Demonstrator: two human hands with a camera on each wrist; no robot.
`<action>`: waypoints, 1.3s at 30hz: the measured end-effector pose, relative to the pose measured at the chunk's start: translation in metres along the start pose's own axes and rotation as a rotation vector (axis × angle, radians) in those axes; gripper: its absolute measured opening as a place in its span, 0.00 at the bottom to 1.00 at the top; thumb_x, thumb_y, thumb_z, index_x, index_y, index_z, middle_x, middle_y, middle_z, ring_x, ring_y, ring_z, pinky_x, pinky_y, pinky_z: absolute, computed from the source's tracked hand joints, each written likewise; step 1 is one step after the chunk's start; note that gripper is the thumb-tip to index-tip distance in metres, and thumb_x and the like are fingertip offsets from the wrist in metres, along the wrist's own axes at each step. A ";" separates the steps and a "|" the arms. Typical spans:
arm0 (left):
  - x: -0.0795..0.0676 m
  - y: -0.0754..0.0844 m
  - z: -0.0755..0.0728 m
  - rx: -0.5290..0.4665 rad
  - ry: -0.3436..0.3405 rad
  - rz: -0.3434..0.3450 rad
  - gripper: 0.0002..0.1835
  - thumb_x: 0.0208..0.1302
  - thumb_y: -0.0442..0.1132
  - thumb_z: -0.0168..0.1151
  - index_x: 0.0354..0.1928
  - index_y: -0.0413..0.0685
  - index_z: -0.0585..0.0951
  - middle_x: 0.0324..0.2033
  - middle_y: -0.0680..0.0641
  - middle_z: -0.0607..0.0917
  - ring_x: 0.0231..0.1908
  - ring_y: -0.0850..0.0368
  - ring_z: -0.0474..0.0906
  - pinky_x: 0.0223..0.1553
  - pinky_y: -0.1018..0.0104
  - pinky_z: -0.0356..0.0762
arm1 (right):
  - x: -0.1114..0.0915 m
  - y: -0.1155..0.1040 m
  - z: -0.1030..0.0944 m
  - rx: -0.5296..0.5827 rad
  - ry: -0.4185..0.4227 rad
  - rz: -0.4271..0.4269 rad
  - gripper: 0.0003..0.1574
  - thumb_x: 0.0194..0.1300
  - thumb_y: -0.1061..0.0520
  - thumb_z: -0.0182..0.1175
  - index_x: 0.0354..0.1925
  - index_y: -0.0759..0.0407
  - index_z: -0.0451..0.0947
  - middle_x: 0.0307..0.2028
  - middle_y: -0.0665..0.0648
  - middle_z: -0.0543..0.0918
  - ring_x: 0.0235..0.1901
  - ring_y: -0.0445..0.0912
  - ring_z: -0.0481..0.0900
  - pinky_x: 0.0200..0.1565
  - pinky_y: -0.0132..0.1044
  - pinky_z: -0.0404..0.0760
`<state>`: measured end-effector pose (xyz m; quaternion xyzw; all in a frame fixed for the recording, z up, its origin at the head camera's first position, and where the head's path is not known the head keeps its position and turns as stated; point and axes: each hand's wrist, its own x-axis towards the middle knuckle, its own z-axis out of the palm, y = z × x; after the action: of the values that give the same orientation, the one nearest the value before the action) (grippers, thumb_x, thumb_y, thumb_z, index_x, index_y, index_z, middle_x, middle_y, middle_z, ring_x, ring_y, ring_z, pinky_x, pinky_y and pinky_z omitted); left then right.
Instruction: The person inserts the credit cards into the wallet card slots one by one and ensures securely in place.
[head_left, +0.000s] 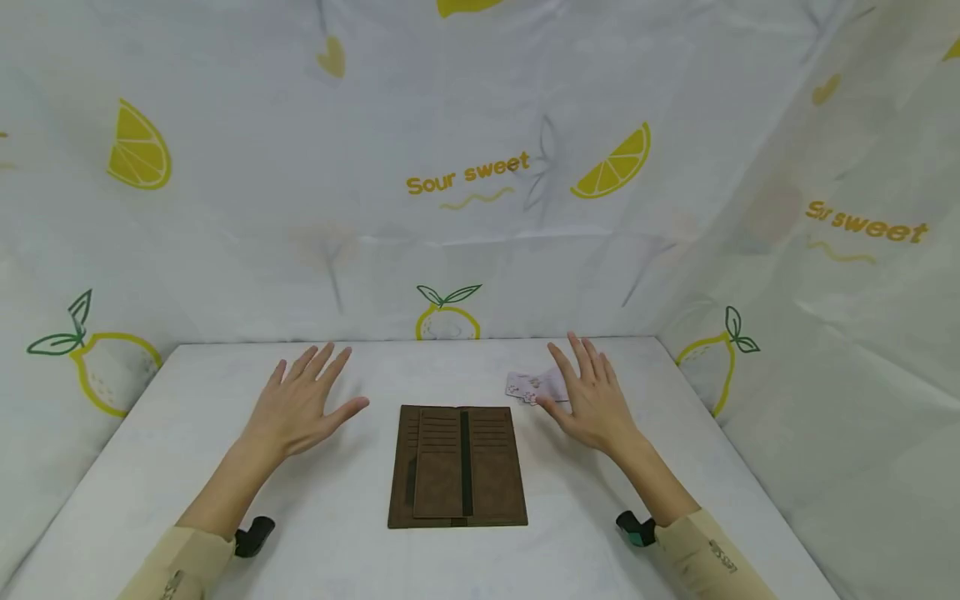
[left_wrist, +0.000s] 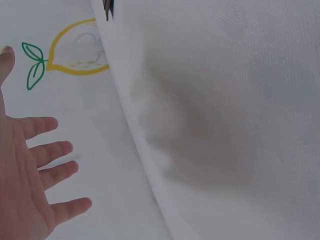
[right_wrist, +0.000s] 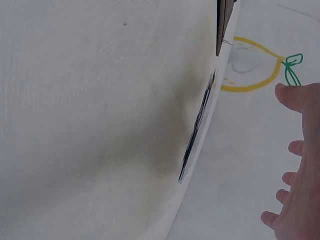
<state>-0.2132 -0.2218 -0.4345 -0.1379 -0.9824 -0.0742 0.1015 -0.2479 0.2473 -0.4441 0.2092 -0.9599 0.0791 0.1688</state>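
A brown wallet (head_left: 491,475) lies unfolded on the white table, its rows of card slots facing up and a dark strip down the middle. To its left my left hand (head_left: 296,408) is held above the table, fingers spread and straight, holding nothing. My right hand (head_left: 592,400) hovers on the other side with fingers extended, also holding nothing. Partly behind the right fingers lie pale, patterned cards (head_left: 534,386). From the right wrist these cards (right_wrist: 197,127) appear edge-on, with the wallet edge (right_wrist: 223,25) above them. The left palm (left_wrist: 22,185) shows bare in the left wrist view.
The white table (head_left: 337,542) ends at a hanging cloth (head_left: 300,250) at the back, printed with lemons and lettering. More of this cloth rises along both sides. Dark wrist devices (head_left: 255,536) sit at the beige sleeves (head_left: 712,558).
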 end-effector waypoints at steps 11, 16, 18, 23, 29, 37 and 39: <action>0.003 0.007 -0.002 -0.245 -0.112 -0.022 0.45 0.77 0.72 0.53 0.78 0.43 0.73 0.76 0.34 0.76 0.75 0.31 0.71 0.69 0.28 0.74 | 0.002 0.006 0.007 0.123 -0.017 0.032 0.51 0.73 0.41 0.68 0.80 0.64 0.63 0.78 0.75 0.65 0.76 0.73 0.65 0.70 0.74 0.71; 0.004 0.010 -0.004 -0.351 -0.202 -0.037 0.44 0.77 0.73 0.53 0.79 0.46 0.72 0.76 0.36 0.76 0.76 0.32 0.71 0.69 0.27 0.73 | 0.003 0.011 0.010 0.186 -0.029 0.062 0.48 0.73 0.44 0.70 0.77 0.69 0.66 0.74 0.76 0.70 0.72 0.74 0.70 0.68 0.72 0.75; 0.006 0.011 -0.005 -0.398 -0.224 -0.026 0.43 0.77 0.71 0.55 0.78 0.45 0.73 0.75 0.36 0.78 0.75 0.32 0.73 0.69 0.28 0.73 | 0.004 0.012 0.011 0.216 -0.033 0.076 0.47 0.72 0.46 0.71 0.76 0.70 0.67 0.72 0.77 0.72 0.70 0.74 0.72 0.66 0.72 0.76; 0.010 0.012 -0.004 -0.498 -0.259 0.023 0.39 0.77 0.63 0.61 0.75 0.40 0.74 0.71 0.36 0.81 0.69 0.35 0.79 0.67 0.33 0.77 | 0.006 0.017 0.016 0.267 -0.088 0.133 0.45 0.74 0.47 0.70 0.74 0.74 0.68 0.70 0.78 0.73 0.69 0.73 0.72 0.68 0.71 0.75; 0.013 0.014 0.002 -0.558 -0.270 0.056 0.34 0.78 0.56 0.63 0.73 0.39 0.76 0.66 0.36 0.85 0.65 0.36 0.82 0.65 0.36 0.80 | 0.011 0.022 0.022 0.308 -0.163 0.209 0.44 0.76 0.47 0.68 0.73 0.77 0.68 0.70 0.79 0.72 0.70 0.74 0.70 0.70 0.71 0.73; 0.016 0.014 0.005 -0.644 -0.367 0.040 0.30 0.78 0.55 0.63 0.70 0.40 0.79 0.61 0.42 0.87 0.61 0.45 0.84 0.65 0.41 0.80 | 0.015 0.026 0.028 0.368 -0.225 0.317 0.42 0.77 0.46 0.66 0.71 0.78 0.71 0.69 0.81 0.73 0.69 0.74 0.72 0.71 0.68 0.73; 0.018 0.013 0.007 -0.654 -0.384 0.040 0.30 0.77 0.54 0.64 0.69 0.40 0.79 0.59 0.44 0.88 0.61 0.46 0.85 0.64 0.43 0.81 | 0.016 0.026 0.030 0.364 -0.223 0.332 0.42 0.76 0.46 0.67 0.70 0.78 0.72 0.68 0.81 0.74 0.69 0.74 0.73 0.71 0.68 0.73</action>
<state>-0.2271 -0.2035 -0.4355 -0.1938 -0.9051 -0.3546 -0.1322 -0.2814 0.2583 -0.4680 0.0830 -0.9637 0.2535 0.0062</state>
